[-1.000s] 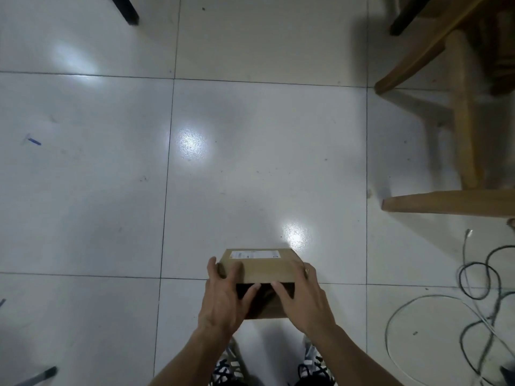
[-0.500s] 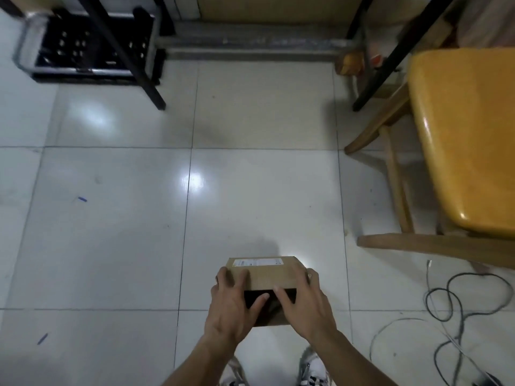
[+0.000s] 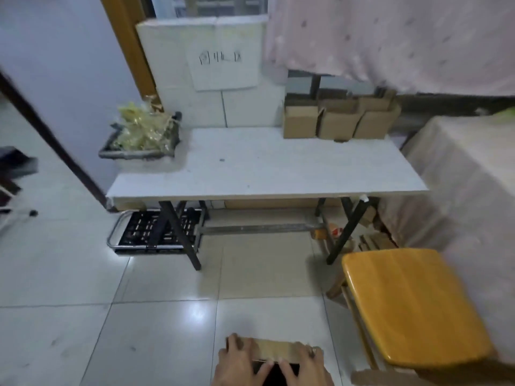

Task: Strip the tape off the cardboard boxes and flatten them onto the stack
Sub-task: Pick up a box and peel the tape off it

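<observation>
White floor tiles [image 3: 156, 330] fill the foreground, with a white table [image 3: 267, 174] ahead against the wall, a few open cardboard boxes [image 3: 337, 121] at its far right corner and a yellow wooden chair [image 3: 412, 307] close on the right. The small cardboard box [image 3: 274, 351] in hand sits at the bottom edge of the view, held above the floor in front of the body, well short of the table's near edge. The left hand [image 3: 237, 366] wraps its left end, fingers curled over the top and thumb reaching into the dark open mouth; the right hand [image 3: 306, 366] mirrors it on the right end, thumb also at the opening. Both wrists are cut off by the frame. The likely trouble: with thumbs hooked only on a flap edge, the thin board could tear or fold unevenly when pulled, and any tape is not visible from here, so it may be missed. The chair also stands near enough to catch a leg on the way to the table.
</observation>
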